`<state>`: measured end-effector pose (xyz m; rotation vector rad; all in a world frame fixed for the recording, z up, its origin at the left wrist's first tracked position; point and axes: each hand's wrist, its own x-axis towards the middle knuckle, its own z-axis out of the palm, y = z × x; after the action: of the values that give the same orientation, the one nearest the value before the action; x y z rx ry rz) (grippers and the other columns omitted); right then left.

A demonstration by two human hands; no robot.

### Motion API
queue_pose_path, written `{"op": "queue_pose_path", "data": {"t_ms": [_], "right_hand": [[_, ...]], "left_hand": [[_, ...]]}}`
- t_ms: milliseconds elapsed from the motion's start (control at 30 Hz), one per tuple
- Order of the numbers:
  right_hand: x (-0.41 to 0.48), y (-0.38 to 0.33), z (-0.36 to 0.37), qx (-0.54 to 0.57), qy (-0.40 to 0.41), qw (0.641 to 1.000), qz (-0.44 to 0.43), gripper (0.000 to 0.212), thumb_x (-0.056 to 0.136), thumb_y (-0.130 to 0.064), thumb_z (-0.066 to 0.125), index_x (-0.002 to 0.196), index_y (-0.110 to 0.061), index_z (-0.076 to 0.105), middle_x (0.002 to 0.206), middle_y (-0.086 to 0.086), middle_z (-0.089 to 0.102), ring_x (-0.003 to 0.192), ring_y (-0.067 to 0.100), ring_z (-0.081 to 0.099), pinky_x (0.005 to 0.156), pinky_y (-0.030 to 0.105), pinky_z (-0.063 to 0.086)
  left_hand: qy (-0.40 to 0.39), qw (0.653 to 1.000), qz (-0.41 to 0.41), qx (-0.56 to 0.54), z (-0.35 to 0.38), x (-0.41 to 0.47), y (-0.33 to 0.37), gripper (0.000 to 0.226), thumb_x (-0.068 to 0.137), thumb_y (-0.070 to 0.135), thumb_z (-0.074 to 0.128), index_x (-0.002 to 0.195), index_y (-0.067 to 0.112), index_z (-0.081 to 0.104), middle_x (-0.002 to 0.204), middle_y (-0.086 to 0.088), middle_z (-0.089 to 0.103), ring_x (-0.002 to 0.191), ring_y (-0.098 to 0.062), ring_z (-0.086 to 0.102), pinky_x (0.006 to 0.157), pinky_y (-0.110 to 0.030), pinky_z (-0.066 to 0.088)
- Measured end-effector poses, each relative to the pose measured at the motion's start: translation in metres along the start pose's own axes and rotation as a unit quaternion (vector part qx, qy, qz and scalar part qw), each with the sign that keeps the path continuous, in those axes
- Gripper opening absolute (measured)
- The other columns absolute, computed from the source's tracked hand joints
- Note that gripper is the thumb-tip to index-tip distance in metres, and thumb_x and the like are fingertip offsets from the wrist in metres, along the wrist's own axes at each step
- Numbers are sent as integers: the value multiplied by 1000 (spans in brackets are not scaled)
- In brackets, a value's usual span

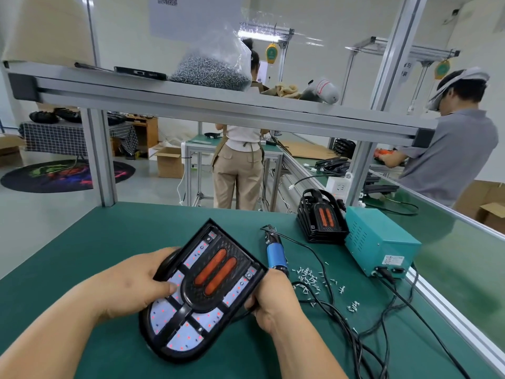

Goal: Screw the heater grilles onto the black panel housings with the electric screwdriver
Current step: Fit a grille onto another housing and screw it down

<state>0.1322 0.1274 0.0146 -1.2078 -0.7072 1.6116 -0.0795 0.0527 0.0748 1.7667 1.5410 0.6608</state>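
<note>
Bench (pixel 114 242) space at six o'clock is taken by a black panel housing (pixel 200 292) with its grille (pixel 214 272) seated, clamped between the left hand (pixel 131 285) and right hand (pixel 273 299). Finished-looking housings (pixel 321 217) are stacked at two o'clock. Unused lie the electric screwdriver (pixel 276 253) and, at three o'clock, loose screws (pixel 314 280); fastening is judged pending.

Black panel housing (pixel 202 294) tilted, grille (pixel 216 272) apparently seated; blue electric screwdriver (pixel 276 253) lies alongside.
</note>
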Motion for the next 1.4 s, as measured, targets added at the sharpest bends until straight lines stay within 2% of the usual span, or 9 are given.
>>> {"op": "queue_pose_path", "data": {"t_ms": [133, 267, 367, 500, 567, 933, 1100, 1233, 1400], "right_hand": [[-5, -3, -3, -39, -75, 996, -2, 42, 81, 6, 40, 50, -21, 47, 49, -3, 35, 40, 9, 24, 35, 17, 20], [-11, -4, 1, -19, -131, 991, 4, 28, 70, 4, 49, 54, -18, 47, 55, 1, 37, 47, 14, 29, 45, 22, 27], [-19, -6, 6, 64, -171, 983, 3, 10, 54, 2, 63, 57, -7, 59, 62, 9, 55, 56, 24, 52, 60, 32, 48], [-15, -8, 6, 207, -180, 961, 31, 37, 86, -7, 62, 122, 2, 60, 119, 33, 61, 99, 38, 61, 99, 54, 50], [-17, -10, 7, 238, -221, 945, 46, 38, 91, -17, 62, 125, -3, 57, 125, 28, 59, 111, 37, 55, 111, 56, 39], [-13, 6, 13, 151, -91, 984, 30, 61, 95, -67, 38, 126, -18, 59, 114, 21, 71, 102, 34, 71, 86, 44, 56], [-19, 11, 20, 80, -105, 991, -36, 45, 105, -43, 41, 114, -10, 70, 107, 12, 75, 103, 32, 71, 93, 44, 55], [-19, 12, 21, 39, -76, 988, -132, 36, 109, -24, 34, 124, -15, 65, 120, 10, 71, 115, 31, 65, 106, 51, 47], [-17, 15, 19, 76, 8, 989, -124, 28, 105, -8, 44, 117, -23, 65, 116, 2, 72, 108, 21, 69, 104, 45, 49]], "left_hand": [[-48, 997, -24, 48, -7, 2, 1, 71, 92, 3, 62, 131, 54, 34, 128, 26, 55, 115, 9, 52, 93, -10, 40], [-154, 980, -123, 18, -10, 5, -3, 26, 95, -1, 56, 110, 19, 60, 86, 10, 73, 80, -5, 68, 68, -20, 50], [-161, 981, -104, 15, -9, 2, 0, 30, 80, 11, 64, 110, 9, 64, 95, 1, 76, 85, -12, 68, 76, -28, 55], [-141, 988, -62, -28, -3, 2, -1, 51, 67, 16, 61, 112, -10, 62, 117, -22, 69, 100, -21, 66, 103, -44, 46], [-103, 990, -53, -81, 7, 5, -4, 47, 68, 15, 59, 111, -4, 65, 114, -13, 73, 104, -20, 68, 100, -35, 50], [91, 905, -107, -401, 56, 34, -15, 26, 95, -3, 43, 107, -6, 67, 102, -24, 74, 84, -33, 75, 65, -35, 61], [149, 910, -153, -355, 67, 37, -13, 32, 86, 13, 50, 112, -1, 61, 106, -19, 74, 105, -40, 67, 102, -51, 48], [176, 928, -160, -287, 76, 32, -9, 39, 87, 25, 51, 126, 19, 53, 111, -3, 70, 110, -27, 62, 107, -50, 44], [207, 925, -132, -290, 86, 21, 0, 72, 100, 44, 46, 159, 33, 6, 154, 14, 32, 147, -16, 27, 117, -35, 21]]}}
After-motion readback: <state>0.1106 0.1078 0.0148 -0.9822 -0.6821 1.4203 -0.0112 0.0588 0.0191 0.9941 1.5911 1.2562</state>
